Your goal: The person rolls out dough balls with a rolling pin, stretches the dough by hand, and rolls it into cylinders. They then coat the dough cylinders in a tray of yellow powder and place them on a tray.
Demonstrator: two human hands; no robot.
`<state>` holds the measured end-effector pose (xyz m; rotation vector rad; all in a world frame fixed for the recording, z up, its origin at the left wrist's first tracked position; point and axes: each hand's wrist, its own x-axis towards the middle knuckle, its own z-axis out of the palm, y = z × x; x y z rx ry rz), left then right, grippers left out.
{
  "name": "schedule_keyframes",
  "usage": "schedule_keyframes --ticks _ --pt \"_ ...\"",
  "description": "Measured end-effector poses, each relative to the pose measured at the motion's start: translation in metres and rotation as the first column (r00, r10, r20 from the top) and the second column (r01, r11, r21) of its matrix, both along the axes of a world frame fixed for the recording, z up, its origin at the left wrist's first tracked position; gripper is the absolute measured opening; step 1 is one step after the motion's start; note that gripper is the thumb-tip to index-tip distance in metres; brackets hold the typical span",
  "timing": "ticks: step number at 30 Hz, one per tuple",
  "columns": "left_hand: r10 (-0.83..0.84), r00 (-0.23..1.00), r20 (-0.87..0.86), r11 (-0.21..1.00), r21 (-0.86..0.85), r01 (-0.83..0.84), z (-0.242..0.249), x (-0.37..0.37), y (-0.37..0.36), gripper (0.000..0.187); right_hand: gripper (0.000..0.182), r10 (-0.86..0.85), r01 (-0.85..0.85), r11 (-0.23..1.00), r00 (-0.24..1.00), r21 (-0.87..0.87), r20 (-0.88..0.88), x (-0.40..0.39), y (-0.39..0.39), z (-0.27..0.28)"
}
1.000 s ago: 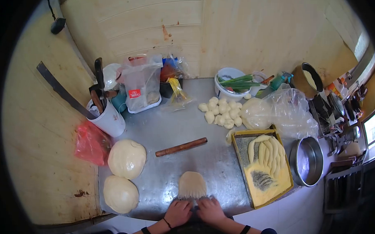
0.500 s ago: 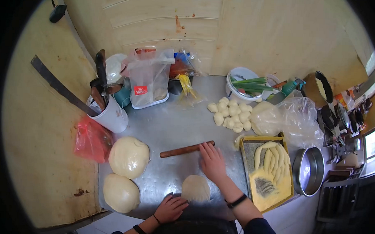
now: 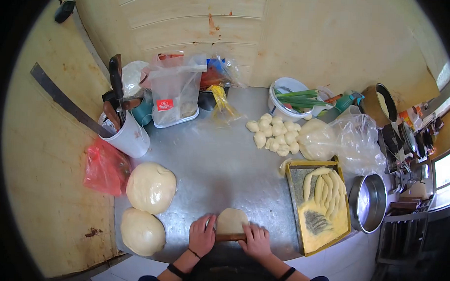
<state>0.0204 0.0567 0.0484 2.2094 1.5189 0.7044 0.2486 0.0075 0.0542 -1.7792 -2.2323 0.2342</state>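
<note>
Both my hands are on a wooden rolling pin (image 3: 230,237) near the front edge of the metal table. My left hand (image 3: 202,235) grips its left end, and my right hand (image 3: 256,239) has its right end. The pin lies across the near part of a flat round piece of dough (image 3: 232,221). To the left are two large smooth dough mounds, one farther back (image 3: 151,188) and one nearer me (image 3: 143,232). On the right, a yellow-rimmed tray (image 3: 306,237) bears several long dough strips (image 3: 327,191) and some yellow powder.
A heap of small dough balls (image 3: 275,135) sits at the back, beside a clear plastic bag (image 3: 356,145). A round metal pan (image 3: 367,204) stands right of the tray. Knives rise from a white container (image 3: 131,139) at the left, above a red bag (image 3: 105,167).
My right hand has brought the rolling pin from mid-table toward me onto the flat dough. My left hand has moved from the dough's edge to the pin's left end.
</note>
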Motion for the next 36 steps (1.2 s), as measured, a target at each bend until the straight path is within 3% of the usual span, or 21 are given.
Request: schedule_keyframes --ticks 1,3,4,5,7,8,10,11,13,14,16,18,19,21,22,23,25,27,31,34,36 --pt "-0.041 0.993 -0.107 0.999 0.018 0.043 -0.002 0.007 0.005 0.050 0.062 0.000 0.000 1.000 1.000 0.005 0.002 -0.004 0.003 -0.002" --pt "-0.040 0.996 -0.081 0.999 0.021 0.042 -0.017 0.021 0.024 0.047 0.072 -0.178 0.178 0.984 0.984 -0.004 -0.024 -0.012 0.025 -0.004" --pt "-0.043 0.998 -0.056 0.999 0.016 0.044 -0.023 0.026 0.030 0.045 0.060 -0.195 0.195 0.981 0.981 -0.018 -0.016 -0.014 0.033 -0.004" --pt "-0.045 0.997 -0.060 0.999 0.024 0.047 -0.026 0.035 0.031 0.045 0.060 -0.198 0.198 0.980 0.980 -0.011 -0.022 -0.018 0.037 -0.007" --pt "-0.016 0.994 0.112 1.000 0.024 0.013 -0.031 0.054 0.035 0.041 0.039 -0.251 0.245 0.967 0.961 -0.066 -0.119 -0.020 0.047 -0.014" --pt "-0.022 0.993 0.112 0.999 0.031 0.018 -0.036 0.054 0.041 0.041 0.039 -0.256 0.250 0.966 0.959 -0.059 -0.121 -0.019 0.054 -0.020" --pt "0.011 0.984 0.179 0.960 -0.277 0.040 -0.039 0.051 0.053 0.037 0.028 -0.255 0.208 0.960 0.927 -0.189 -0.274 -0.016 0.066 -0.024" --pt "0.009 0.984 0.178 0.961 -0.274 0.041 -0.039 0.046 0.050 0.037 0.028 -0.256 0.209 0.960 0.927 -0.186 -0.276 -0.013 0.062 -0.024" --pt "0.105 0.927 0.359 0.942 -0.335 0.024 -0.005 0.037 0.044 0.040 0.030 -0.452 0.191 0.860 0.718 -0.474 -0.530 -0.006 0.056 0.003" --pt "0.107 0.928 0.356 0.940 -0.342 0.023 0.003 0.030 0.035 0.040 0.030 -0.456 0.190 0.856 0.716 -0.480 -0.529 0.001 0.046 0.005" --pt "-0.181 0.959 0.217 0.975 -0.089 0.204 0.018 0.018 0.006 0.043 0.037 -0.099 -0.091 0.934 0.863 -0.346 -0.495 0.013 0.012 0.006" --pt "-0.346 0.934 -0.084 0.935 -0.106 0.337 0.055 0.012 -0.022 0.055 0.054 0.202 -0.270 0.941 0.932 -0.205 -0.301 0.010 -0.016 0.032" --pt "-0.350 0.933 -0.082 0.933 -0.115 0.340 0.046 0.011 -0.031 0.055 0.054 0.196 -0.267 0.940 0.932 -0.213 -0.304 0.008 -0.026 0.027" --pt "-0.459 0.875 -0.155 0.882 -0.200 0.427 0.021 0.009 -0.051 0.068 0.072 0.245 -0.302 0.916 0.942 -0.264 -0.228 0.002 -0.045 0.015" --pt "-0.498 0.845 -0.192 0.858 -0.247 0.450 0.005 0.009 -0.051 0.069 0.079 0.295 -0.310 0.910 0.951 -0.275 -0.094 -0.001 -0.045 0.000" --pt "-0.501 0.845 -0.188 0.855 -0.262 0.448 -0.004 0.013 -0.040 0.069 0.079 0.294 -0.311 0.906 0.950 -0.288 -0.102 -0.003 -0.035 -0.008" --pt "-0.506 0.788 -0.349 0.862 -0.216 0.458 -0.023 0.021 -0.002 0.066 0.078 0.251 -0.233 0.936 0.967 -0.263 0.036 -0.006 0.000 -0.026" --pt "-0.440 0.800 -0.407 0.895 -0.129 0.427 -0.026 0.037 0.061 0.065 0.077 0.128 -0.138 0.986 0.987 -0.098 -0.101 -0.004 0.065 -0.050" --pt "-0.249 0.905 -0.345 0.967 -0.038 0.252 -0.016 0.070 0.189 0.065 0.077 0.069 -0.061 0.996 0.992 -0.071 0.107 0.012 0.201 -0.027" --pt "-0.188 0.890 -0.415 0.977 0.013 0.212 -0.021 0.077 0.204 0.065 0.079 0.067 -0.064 0.998 0.982 -0.026 0.179 0.018 0.217 -0.027" --pt "-0.204 0.905 -0.374 0.977 -0.012 0.215 -0.030 0.073 0.185 0.065 0.079 0.084 -0.075 0.994 0.988 -0.073 0.129 0.019 0.200 -0.025"
